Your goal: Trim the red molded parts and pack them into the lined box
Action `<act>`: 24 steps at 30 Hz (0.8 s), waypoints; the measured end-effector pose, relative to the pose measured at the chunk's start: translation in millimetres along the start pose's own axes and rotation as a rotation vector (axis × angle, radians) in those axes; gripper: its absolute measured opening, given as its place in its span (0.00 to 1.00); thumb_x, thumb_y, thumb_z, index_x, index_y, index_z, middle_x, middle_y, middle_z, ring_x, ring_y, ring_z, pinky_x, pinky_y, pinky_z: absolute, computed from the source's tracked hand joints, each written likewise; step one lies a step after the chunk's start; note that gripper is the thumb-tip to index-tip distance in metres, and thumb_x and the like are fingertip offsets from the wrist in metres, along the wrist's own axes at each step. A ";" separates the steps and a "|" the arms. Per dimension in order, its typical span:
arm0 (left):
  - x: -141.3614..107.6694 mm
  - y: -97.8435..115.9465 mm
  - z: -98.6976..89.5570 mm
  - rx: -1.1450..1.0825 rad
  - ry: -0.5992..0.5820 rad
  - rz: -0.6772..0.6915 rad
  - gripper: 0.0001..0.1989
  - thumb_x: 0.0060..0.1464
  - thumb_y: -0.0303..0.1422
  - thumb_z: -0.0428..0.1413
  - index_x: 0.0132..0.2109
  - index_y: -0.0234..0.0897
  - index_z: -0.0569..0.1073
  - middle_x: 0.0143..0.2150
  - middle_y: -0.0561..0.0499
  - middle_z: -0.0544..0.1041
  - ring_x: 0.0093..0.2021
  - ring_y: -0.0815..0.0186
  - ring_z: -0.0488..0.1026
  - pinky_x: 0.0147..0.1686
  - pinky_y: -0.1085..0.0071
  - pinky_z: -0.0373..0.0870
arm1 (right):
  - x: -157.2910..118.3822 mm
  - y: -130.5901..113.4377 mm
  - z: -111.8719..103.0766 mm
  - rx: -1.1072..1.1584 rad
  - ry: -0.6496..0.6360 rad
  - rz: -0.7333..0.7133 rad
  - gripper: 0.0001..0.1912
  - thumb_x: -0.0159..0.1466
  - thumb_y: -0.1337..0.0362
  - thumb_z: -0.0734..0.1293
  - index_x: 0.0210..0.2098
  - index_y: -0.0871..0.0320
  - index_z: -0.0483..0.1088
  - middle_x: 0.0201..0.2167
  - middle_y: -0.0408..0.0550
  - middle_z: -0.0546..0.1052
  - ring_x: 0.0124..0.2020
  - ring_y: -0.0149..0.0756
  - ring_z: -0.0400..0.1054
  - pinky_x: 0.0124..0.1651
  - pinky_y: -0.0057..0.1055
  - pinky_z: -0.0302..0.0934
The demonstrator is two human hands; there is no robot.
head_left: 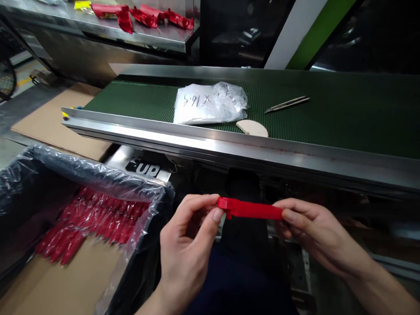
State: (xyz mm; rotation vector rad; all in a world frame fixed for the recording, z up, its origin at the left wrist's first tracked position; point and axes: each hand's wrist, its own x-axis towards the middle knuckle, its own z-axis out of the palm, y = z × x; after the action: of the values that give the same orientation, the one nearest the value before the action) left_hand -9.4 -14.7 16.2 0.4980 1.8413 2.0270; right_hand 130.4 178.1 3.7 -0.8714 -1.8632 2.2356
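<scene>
A long red plastic part (pixel 252 209) is held level between both hands, in front of the conveyor. My left hand (pixel 191 244) pinches its thicker, hooked left end between thumb and fingertips. The flat right end is gripped by the thumb and fingers of my right hand (pixel 310 225). Beyond the hands, a clear plastic bag with handwriting (pixel 207 104) lies on the green conveyor belt (pixel 141 98). Beside the bag are a pale curved piece (pixel 252 128) and metal tweezers (pixel 287 104).
At the lower left stands a plastic-lined box (pixel 153 213) holding rows of bagged red parts (pixel 94 216) above cardboard. A metal rail (pixel 230 145) edges the conveyor. More red parts (pixel 148 15) lie on a metal shelf (pixel 61 17) at the back left.
</scene>
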 end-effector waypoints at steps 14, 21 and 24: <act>0.9 -27.7 -14.6 -0.102 0.055 -0.226 0.11 0.59 0.38 0.61 0.48 0.41 0.78 0.33 0.53 0.77 0.33 0.70 0.73 0.34 0.79 0.71 | -9.3 -18.8 11.6 0.047 0.015 0.032 0.13 0.61 0.56 0.72 0.44 0.51 0.78 0.31 0.44 0.77 0.30 0.26 0.70 0.35 0.19 0.67; -0.1 -25.6 -6.8 -0.136 0.070 -0.222 0.13 0.58 0.38 0.62 0.47 0.39 0.74 0.39 0.52 0.76 0.36 0.70 0.73 0.35 0.78 0.71 | -17.9 -10.1 11.7 -0.319 0.043 -0.186 0.11 0.66 0.59 0.68 0.47 0.42 0.75 0.38 0.40 0.75 0.33 0.25 0.71 0.36 0.17 0.67; -0.8 -22.4 2.1 -0.146 0.108 -0.245 0.14 0.57 0.38 0.62 0.46 0.39 0.70 0.40 0.53 0.74 0.36 0.71 0.73 0.37 0.77 0.72 | -22.8 -14.1 20.2 -0.504 0.063 -0.299 0.11 0.65 0.61 0.68 0.47 0.40 0.74 0.38 0.38 0.75 0.32 0.23 0.70 0.36 0.13 0.66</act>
State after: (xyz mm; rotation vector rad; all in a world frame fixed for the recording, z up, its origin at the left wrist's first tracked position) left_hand -7.1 -11.3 -5.9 0.1176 1.7024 2.0332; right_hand 135.6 154.3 26.7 -0.6467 -2.3837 1.5748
